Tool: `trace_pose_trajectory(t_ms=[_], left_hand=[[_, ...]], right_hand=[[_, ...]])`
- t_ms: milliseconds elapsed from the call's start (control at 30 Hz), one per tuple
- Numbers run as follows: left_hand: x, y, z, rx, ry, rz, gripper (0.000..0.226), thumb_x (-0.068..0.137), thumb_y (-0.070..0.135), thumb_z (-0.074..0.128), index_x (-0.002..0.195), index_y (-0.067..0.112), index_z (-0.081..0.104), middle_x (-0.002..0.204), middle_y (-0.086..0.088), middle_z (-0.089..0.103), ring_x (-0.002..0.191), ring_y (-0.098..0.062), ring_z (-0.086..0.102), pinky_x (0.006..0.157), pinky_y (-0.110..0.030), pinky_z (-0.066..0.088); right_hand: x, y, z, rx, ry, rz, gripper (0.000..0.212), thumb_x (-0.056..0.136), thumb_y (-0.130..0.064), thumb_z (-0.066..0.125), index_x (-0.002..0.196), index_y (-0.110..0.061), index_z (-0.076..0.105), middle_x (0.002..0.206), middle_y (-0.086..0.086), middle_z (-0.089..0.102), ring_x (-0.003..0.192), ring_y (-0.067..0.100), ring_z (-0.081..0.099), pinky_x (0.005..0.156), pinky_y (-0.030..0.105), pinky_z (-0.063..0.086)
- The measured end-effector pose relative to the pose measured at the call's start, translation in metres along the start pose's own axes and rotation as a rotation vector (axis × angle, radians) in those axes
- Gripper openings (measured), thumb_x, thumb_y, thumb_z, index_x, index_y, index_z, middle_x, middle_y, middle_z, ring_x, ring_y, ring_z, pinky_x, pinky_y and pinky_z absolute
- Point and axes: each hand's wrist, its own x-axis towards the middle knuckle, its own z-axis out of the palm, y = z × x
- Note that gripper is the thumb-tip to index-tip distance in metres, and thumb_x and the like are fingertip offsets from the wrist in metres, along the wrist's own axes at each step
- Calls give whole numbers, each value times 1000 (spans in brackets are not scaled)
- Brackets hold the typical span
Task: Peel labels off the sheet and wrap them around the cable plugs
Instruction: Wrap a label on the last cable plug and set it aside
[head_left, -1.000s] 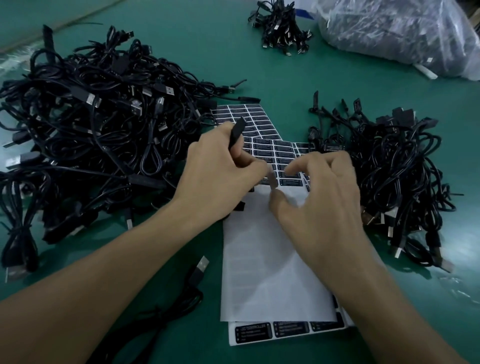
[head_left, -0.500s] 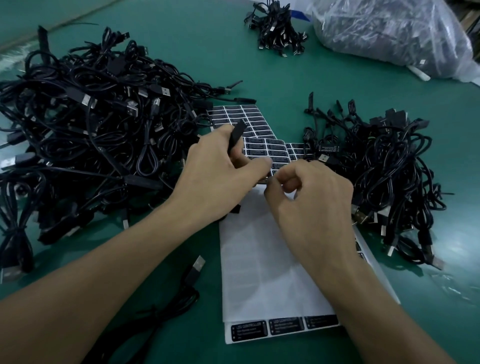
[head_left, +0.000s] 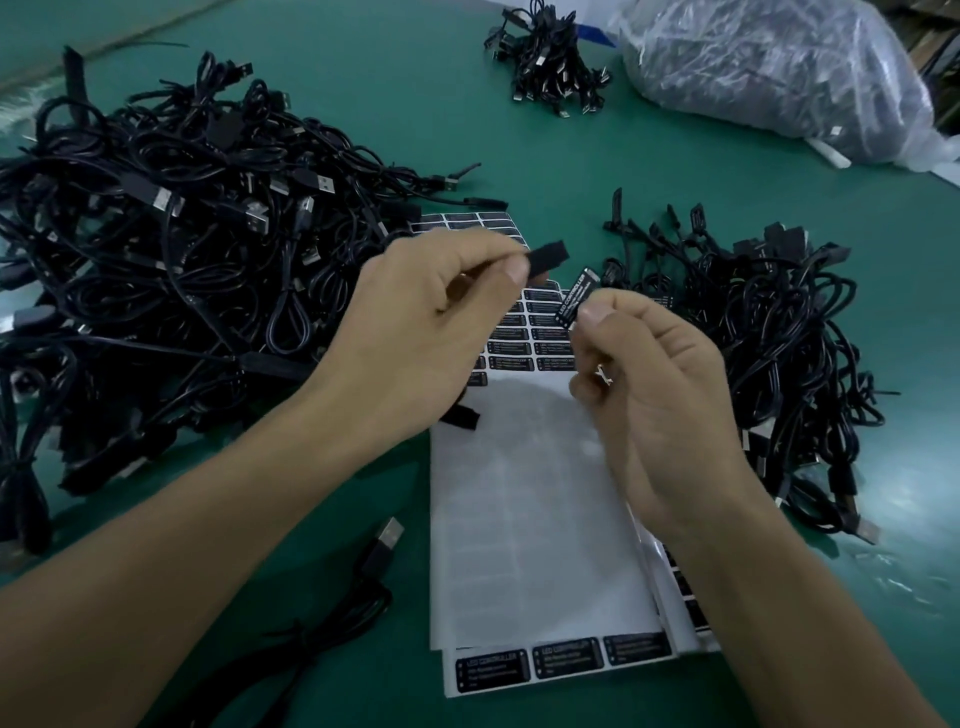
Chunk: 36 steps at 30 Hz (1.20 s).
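Moved: label (head_left: 576, 297) is now peeled up off the sheet (head_left: 535, 519).
Left hand (head_left: 415, 322): fingers pinch a plug (head_left: 548, 257) above the sheet.
Right hand (head_left: 654, 374): fingers pinch the label.

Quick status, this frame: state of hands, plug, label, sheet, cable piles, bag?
left hand: grips the plug, raised above the sheet.
plug: held, no label visible on it.
right hand: pinches the label.
label: peeled off, lifted, apart from the plug.
sheet: flat on the table, near part stripped bare, far rows full.
left pile: loose, tangled.
right pile: loose, tangled.
bag: lying down, seal unclear.
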Motion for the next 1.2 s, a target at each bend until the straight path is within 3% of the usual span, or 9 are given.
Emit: trace_pose_trajectory(t_ms=[133, 267, 533, 633, 867, 1067, 1200], left_hand=[[-3, 3, 2, -31, 22, -18, 12, 94, 24, 71, 84, 25, 76, 69, -7, 69, 69, -33, 63, 64, -46, 55], [-4, 1, 3, -89, 11, -77, 8, 87, 19, 79, 80, 22, 77, 64, 1, 72, 61, -20, 69, 64, -40, 60], [-4, -6, 4, -191, -180, -158, 28, 86, 3, 76, 80, 30, 77, 73, 1, 77, 72, -15, 76, 73, -30, 63], [-4, -8, 5, -192, -235, -178, 21, 89, 5, 73, 89, 26, 78, 77, -1, 78, 76, -17, 77, 74, -29, 62], [-7, -6, 9, -264, -190, -233, 12, 87, 9, 76, 89, 20, 78, 77, -1, 78, 73, -17, 77, 65, -25, 61], [-8, -3, 7, -318, -203, -242, 28, 82, -2, 78, 85, 26, 78, 76, -3, 78, 72, -18, 77, 63, -22, 59], [-8, -2, 7, -344, -194, -262, 27, 82, -1, 79, 81, 26, 80, 74, -5, 77, 71, -18, 77, 62, -22, 59]], right_hand=[[0, 2, 2, 53, -68, 15, 17, 85, -21, 65, 72, -27, 74, 77, -6, 63, 73, 7, 53, 61, 19, 46], [0, 4, 2, 69, -2, 20, 11, 85, -20, 68, 77, -23, 75, 83, 1, 67, 76, 10, 56, 62, 21, 46], [1, 7, 2, 10, 103, -66, 10, 85, -17, 68, 79, -20, 75, 76, -2, 68, 71, 11, 57, 66, 21, 48], [0, 7, 4, -44, 108, -107, 19, 93, -7, 66, 80, -18, 74, 74, -2, 69, 71, 11, 61, 71, 22, 51], [-2, 8, 7, -237, 163, -195, 21, 92, -2, 66, 79, -17, 73, 69, -3, 71, 66, 7, 66, 66, 19, 55], [-1, 10, 6, -271, 171, -218, 22, 92, -1, 65, 77, -16, 72, 68, -6, 71, 66, 6, 68, 66, 18, 54], [-2, 10, 6, -293, 169, -228, 23, 91, -2, 66, 76, -19, 71, 68, -8, 71, 66, 5, 68, 65, 17, 54]])
